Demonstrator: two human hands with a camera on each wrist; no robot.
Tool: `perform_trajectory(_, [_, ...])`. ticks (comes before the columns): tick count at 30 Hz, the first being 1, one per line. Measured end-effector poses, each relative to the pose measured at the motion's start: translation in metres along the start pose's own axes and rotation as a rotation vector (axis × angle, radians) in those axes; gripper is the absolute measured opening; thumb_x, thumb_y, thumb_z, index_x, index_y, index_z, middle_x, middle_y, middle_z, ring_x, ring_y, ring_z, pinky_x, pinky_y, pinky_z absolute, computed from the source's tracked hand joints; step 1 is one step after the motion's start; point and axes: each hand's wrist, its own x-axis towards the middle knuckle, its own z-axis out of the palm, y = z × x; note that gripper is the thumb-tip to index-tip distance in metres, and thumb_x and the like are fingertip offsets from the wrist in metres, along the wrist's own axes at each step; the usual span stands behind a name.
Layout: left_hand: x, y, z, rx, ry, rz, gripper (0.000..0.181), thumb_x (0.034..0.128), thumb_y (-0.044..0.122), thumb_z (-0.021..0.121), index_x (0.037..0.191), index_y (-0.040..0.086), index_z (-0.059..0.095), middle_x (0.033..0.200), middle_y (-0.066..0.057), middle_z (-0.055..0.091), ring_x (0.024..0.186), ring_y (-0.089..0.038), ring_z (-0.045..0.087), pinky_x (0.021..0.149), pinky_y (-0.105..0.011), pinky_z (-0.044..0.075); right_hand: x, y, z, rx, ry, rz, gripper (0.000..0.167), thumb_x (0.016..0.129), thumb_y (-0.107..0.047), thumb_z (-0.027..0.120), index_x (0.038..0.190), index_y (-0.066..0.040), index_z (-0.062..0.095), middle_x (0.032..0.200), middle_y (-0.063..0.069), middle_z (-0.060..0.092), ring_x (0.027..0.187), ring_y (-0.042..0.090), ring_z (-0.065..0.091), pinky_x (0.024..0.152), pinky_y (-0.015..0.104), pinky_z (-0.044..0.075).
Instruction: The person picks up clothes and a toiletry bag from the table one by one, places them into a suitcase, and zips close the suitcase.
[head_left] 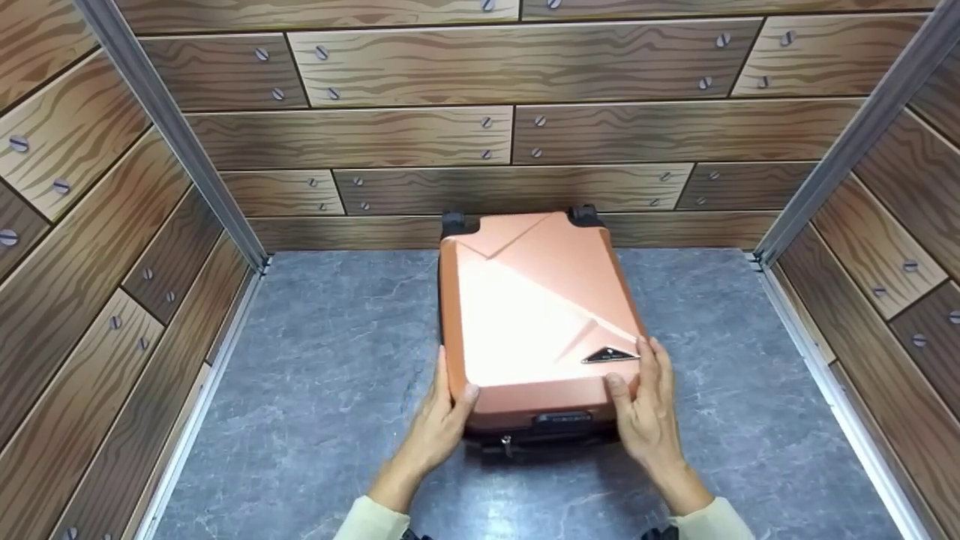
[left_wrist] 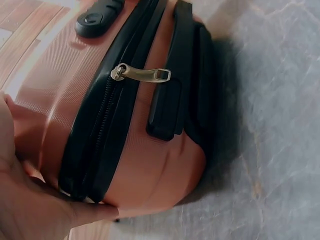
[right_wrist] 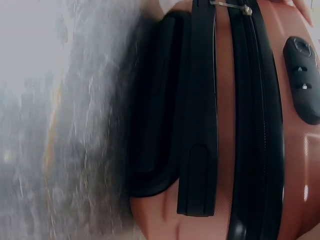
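A rose-pink hard-shell suitcase (head_left: 540, 300) lies flat on the floor, its black wheels (head_left: 452, 223) towards the back wall. My left hand (head_left: 431, 427) grips the near left corner, thumb on top and fingers along the side. At the near right corner, my right hand (head_left: 651, 420) holds on the same way, close to a triangular badge (head_left: 610, 355). The near end carries a black combination lock (right_wrist: 302, 80), a metal zipper pull (left_wrist: 142, 75) and a black carry handle (right_wrist: 197, 125). The suitcase's underside is hidden.
Grey marbled floor (head_left: 337, 337) surrounds the suitcase. Wood-patterned panels form the back wall (head_left: 420, 135), the left wall (head_left: 90, 300) and the right wall (head_left: 900, 247). Metal rails (head_left: 199, 405) edge the floor, and the wheels are close to the back wall.
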Motion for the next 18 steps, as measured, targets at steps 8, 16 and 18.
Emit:
perform_trajectory(8, [-0.025, 0.015, 0.021, 0.074, -0.079, 0.023, 0.086, 0.1124, 0.051, 0.039, 0.169, 0.004, -0.005, 0.175, -0.023, 0.001, 0.160, -0.042, 0.018, 0.129, -0.055, 0.020, 0.025, 0.015, -0.021, 0.043, -0.063, 0.129, 0.059, 0.108, -0.021, 0.054, 0.163, -0.008, 0.036, 0.166, 0.026, 0.029, 0.137, 0.050, 0.045, 0.115, 0.072, 0.031])
perform_trajectory(16, [-0.039, 0.023, 0.039, 0.085, -0.098, 0.071, 0.084, 0.1128, 0.051, 0.039, 0.168, 0.000, 0.001, 0.175, -0.026, 0.004, 0.161, -0.039, 0.016, 0.127, -0.058, 0.023, 0.042, 0.025, -0.033, 0.055, -0.062, 0.211, 0.056, 0.109, -0.028, 0.053, 0.161, -0.008, 0.042, 0.165, 0.027, 0.033, 0.152, 0.051, 0.031, 0.121, 0.070, 0.025])
perform_trajectory(18, [-0.037, 0.022, 0.039, 0.078, -0.050, 0.088, 0.080, 0.1129, 0.048, 0.041, 0.168, 0.000, 0.008, 0.174, -0.027, 0.014, 0.159, -0.040, 0.023, 0.126, -0.058, 0.027, 0.043, 0.023, -0.033, 0.054, -0.063, 0.218, 0.057, 0.109, -0.029, 0.053, 0.161, -0.008, 0.042, 0.164, 0.027, 0.034, 0.151, 0.050, 0.032, 0.121, 0.069, 0.026])
